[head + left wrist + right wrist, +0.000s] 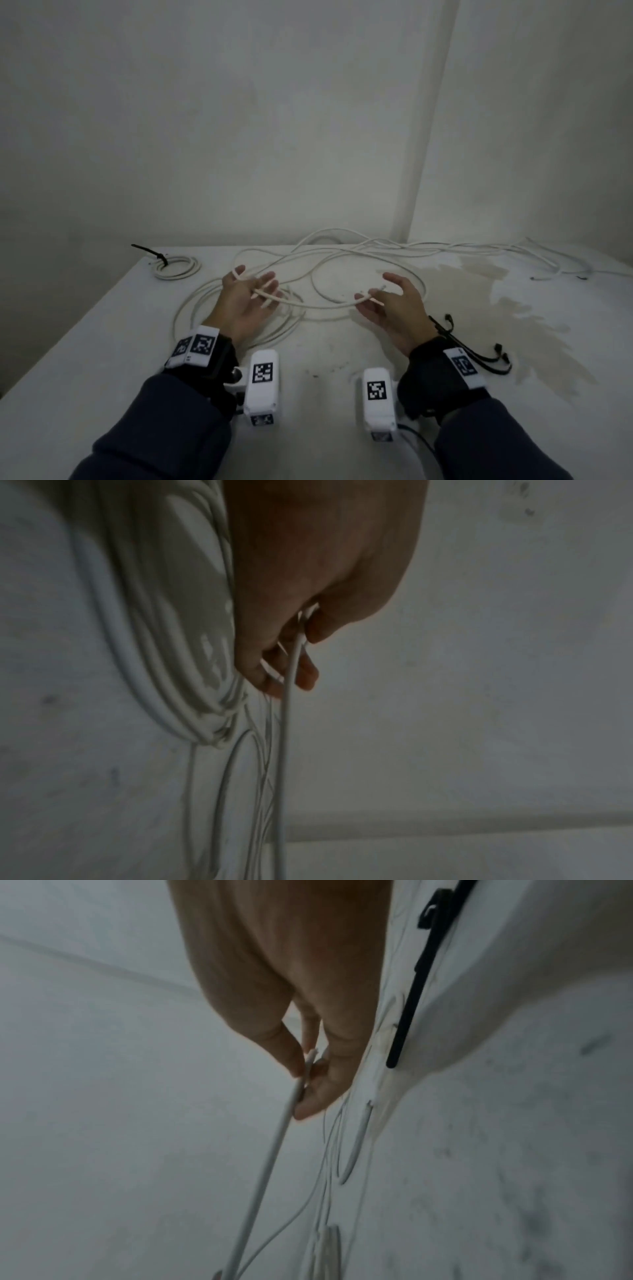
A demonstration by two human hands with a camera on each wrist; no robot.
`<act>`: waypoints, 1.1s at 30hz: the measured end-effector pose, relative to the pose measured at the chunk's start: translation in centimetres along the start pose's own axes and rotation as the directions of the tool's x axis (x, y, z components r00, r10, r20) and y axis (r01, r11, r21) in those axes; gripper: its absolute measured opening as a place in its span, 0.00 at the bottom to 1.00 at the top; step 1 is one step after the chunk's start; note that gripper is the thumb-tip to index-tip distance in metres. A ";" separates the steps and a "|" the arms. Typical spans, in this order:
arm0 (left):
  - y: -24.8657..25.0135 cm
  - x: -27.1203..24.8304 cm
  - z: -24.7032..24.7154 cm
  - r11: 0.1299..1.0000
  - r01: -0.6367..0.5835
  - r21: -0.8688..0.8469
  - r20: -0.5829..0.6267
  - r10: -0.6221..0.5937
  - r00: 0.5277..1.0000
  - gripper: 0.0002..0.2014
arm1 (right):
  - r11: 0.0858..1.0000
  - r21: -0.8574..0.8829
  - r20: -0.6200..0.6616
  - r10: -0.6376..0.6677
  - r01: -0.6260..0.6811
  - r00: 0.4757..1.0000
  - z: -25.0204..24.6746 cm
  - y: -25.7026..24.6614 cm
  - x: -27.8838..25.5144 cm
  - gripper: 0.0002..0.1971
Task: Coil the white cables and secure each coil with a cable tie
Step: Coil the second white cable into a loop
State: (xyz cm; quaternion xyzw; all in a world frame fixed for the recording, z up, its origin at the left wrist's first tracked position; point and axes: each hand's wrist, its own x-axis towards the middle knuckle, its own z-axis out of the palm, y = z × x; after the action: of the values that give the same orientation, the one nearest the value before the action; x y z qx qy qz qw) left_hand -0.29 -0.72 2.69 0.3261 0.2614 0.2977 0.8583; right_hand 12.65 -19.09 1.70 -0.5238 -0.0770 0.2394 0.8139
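Observation:
A long white cable [325,305] lies in loose loops on the white table [102,342]. My left hand [263,291] is raised over the loops, and a strand of the cable runs between its thumb and fingers. In the left wrist view the left hand [301,647] pinches that white cable [284,750]. My right hand [376,294] pinches the same strand near its cut end. The right wrist view shows the right hand [308,1069] with the white cable [267,1177] end between thumb and finger. A small finished coil [176,267] with a black tie lies at the far left.
Loose black cable ties [479,353] lie on the table just right of my right wrist; one black cable tie [418,988] shows in the right wrist view. More white cables [479,250] trail along the back right by the wall. A brownish stain [496,308] marks the table's right side.

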 end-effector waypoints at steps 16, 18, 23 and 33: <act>-2.5 -2.2 -2.4 0.979 -0.071 0.190 0.160 0.041 0.986 0.24 | 0.991 0.039 0.086 0.126 -0.130 0.988 2.6 2.8 -2.0 0.10; -2.8 -2.2 -2.2 0.969 -0.094 0.229 0.197 0.048 0.979 0.23 | 0.988 0.052 0.089 0.139 -0.144 0.986 2.7 3.4 -1.8 0.11; -3.2 -1.8 -2.0 0.983 -0.128 0.133 0.180 0.103 0.978 0.14 | 0.991 0.042 0.129 0.123 -0.129 0.984 3.4 4.0 -1.6 0.10; -3.6 -2.3 -1.9 0.960 -0.100 0.262 0.337 0.006 0.942 0.04 | 0.877 -0.444 0.239 -0.084 0.186 0.967 3.5 3.5 -2.9 0.06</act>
State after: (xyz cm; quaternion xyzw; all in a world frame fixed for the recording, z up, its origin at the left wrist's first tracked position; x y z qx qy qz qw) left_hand -1.84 -3.68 -0.55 0.4947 0.1428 0.2223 0.8279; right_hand 7.75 -16.38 0.54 -0.6672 -0.2547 0.2109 0.6674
